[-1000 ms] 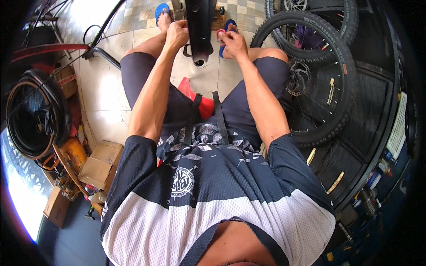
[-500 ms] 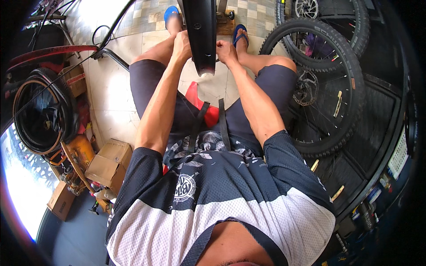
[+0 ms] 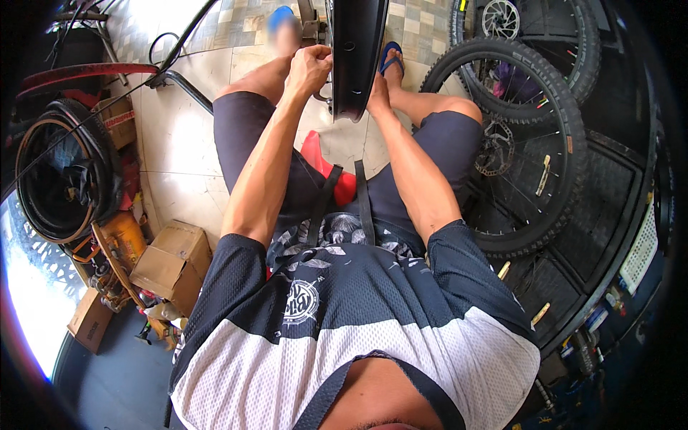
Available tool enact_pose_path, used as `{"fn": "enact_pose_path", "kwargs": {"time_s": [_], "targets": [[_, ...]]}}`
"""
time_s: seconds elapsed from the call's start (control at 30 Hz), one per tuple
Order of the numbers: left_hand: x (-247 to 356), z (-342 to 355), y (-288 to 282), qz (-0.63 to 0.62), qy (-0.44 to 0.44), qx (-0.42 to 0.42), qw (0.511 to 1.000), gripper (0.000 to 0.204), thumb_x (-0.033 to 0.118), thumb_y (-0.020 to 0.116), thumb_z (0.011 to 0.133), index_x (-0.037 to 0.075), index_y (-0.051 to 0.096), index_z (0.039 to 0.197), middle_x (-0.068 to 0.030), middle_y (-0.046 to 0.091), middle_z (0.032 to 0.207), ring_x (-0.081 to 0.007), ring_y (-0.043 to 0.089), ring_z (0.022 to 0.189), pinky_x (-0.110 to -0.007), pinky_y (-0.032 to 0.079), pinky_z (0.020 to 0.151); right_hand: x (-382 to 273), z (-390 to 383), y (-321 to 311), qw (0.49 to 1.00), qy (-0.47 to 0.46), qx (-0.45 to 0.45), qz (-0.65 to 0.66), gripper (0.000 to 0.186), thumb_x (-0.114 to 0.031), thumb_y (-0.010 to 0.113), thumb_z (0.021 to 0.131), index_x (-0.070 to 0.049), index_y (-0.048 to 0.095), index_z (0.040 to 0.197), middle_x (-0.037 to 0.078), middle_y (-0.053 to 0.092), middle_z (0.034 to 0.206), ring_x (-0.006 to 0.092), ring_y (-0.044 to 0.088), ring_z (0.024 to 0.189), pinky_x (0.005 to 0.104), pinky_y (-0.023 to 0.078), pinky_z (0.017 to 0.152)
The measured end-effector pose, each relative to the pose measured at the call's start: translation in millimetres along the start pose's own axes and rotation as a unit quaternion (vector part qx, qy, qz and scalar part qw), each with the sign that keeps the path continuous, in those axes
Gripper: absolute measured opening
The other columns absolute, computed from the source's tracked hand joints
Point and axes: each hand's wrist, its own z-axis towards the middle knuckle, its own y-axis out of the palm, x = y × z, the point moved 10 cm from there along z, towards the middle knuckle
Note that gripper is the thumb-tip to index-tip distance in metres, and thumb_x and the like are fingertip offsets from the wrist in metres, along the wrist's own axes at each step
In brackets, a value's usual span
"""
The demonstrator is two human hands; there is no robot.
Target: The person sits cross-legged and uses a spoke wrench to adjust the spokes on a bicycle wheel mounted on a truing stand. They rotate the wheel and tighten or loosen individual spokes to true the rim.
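A black bicycle wheel rim [image 3: 351, 79] stands upright in front of me, edge-on, between my knees. Beside its left face is my left hand [image 3: 309, 70], with thumb and fingers pinched together close to the rim; whatever they hold is too small to make out. My right hand [image 3: 378, 95] is at the rim's right side, its fingers mostly hidden behind the rim. Metal stand parts [image 3: 309, 27] show just left of the rim's far portion.
Two wheels with knobbly tyres [image 3: 566, 143] lean at the right over a black panel. At the left are a cardboard box [image 3: 172, 261], a bundle of tyres [image 3: 107, 172] and a red curved bar [image 3: 86, 70]. Tiled floor [image 3: 179, 158] lies beneath.
The rim has shifted to the right in view, uncovering more of the stand on its left. Both hands have moved slightly right, and the right hand's fingers have gone behind the rim.
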Motion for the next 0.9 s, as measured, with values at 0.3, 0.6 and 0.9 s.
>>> {"fn": "enact_pose_path", "kwargs": {"time_s": [0.3, 0.6, 0.9], "targets": [[12.4, -2.4, 0.3, -0.033, -0.027, -0.019, 0.999, 0.029, 0.028, 0.069, 0.084, 0.004, 0.075, 0.101, -0.0172, 0.073, 0.089, -0.0280, 0.072, 0.082, -0.037, 0.055, 0.076, 13.5, 10.7, 21.6, 0.999, -0.038, -0.012, 0.002, 0.042, -0.044, 0.075, 0.082, -0.007, 0.071, 0.101, 0.012, 0.073, 0.087, 0.0337, 0.069, 0.082, 0.0424, 0.052, 0.073], [51.6, -12.8, -17.0, 0.028, 0.005, 0.006, 1.000, 0.029, 0.027, 0.068, 0.085, 0.004, 0.075, 0.102, -0.0160, 0.074, 0.089, -0.0281, 0.072, 0.080, -0.037, 0.055, 0.076, 55.9, 30.8, 50.2, 0.992, -0.036, -0.043, 0.113, 0.031, -0.032, 0.073, 0.082, -0.007, 0.070, 0.101, 0.014, 0.071, 0.100, 0.0338, 0.064, 0.096, 0.0424, 0.048, 0.086], [43.1, -11.9, -12.1, 0.021, 0.000, 0.000, 1.000, 0.030, 0.028, 0.069, 0.085, 0.004, 0.075, 0.101, -0.0164, 0.073, 0.088, -0.0289, 0.072, 0.080, -0.037, 0.055, 0.076, 60.1, 34.2, 52.1, 0.977, -0.005, -0.060, 0.203, 0.034, -0.036, 0.067, 0.087, -0.007, 0.070, 0.105, 0.015, 0.070, 0.096, 0.0337, 0.065, 0.093, 0.0424, 0.049, 0.083]]}}
